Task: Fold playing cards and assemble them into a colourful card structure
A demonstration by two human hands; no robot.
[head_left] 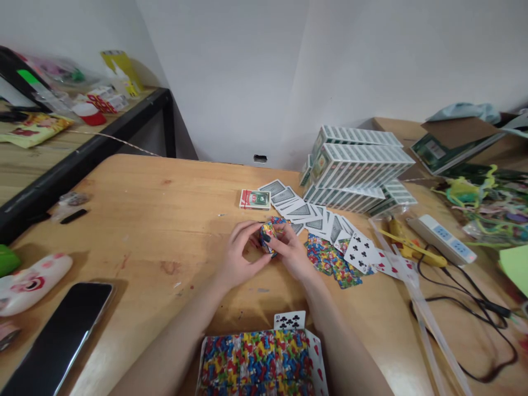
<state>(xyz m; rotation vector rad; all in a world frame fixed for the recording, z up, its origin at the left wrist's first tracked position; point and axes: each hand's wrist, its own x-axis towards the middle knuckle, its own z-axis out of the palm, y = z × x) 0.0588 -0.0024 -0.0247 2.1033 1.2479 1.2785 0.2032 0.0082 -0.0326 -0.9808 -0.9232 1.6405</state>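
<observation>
On the bench [177, 220], both hands are holding a small colourful pack [266, 228]. The right hand [291, 250] is clamping its grip on it, the thumb pressing across its face; the left hand [241, 256] is curving round the other side, its grip also gripping the pack between fingers and thumb. Just beyond, a red-and-green card box [255, 199] is lying beside spread grey-backed cards [305, 212]. Colourful-backed cards [324, 256] are lying right of the right hand, and stacked card boxes [363, 165] are standing behind. Between the forearms, more colourful packs [258, 355] are sitting in rows, a ten of clubs [289, 320] showing at their far edge. A phone [61, 335] is lying at the left.
</observation>
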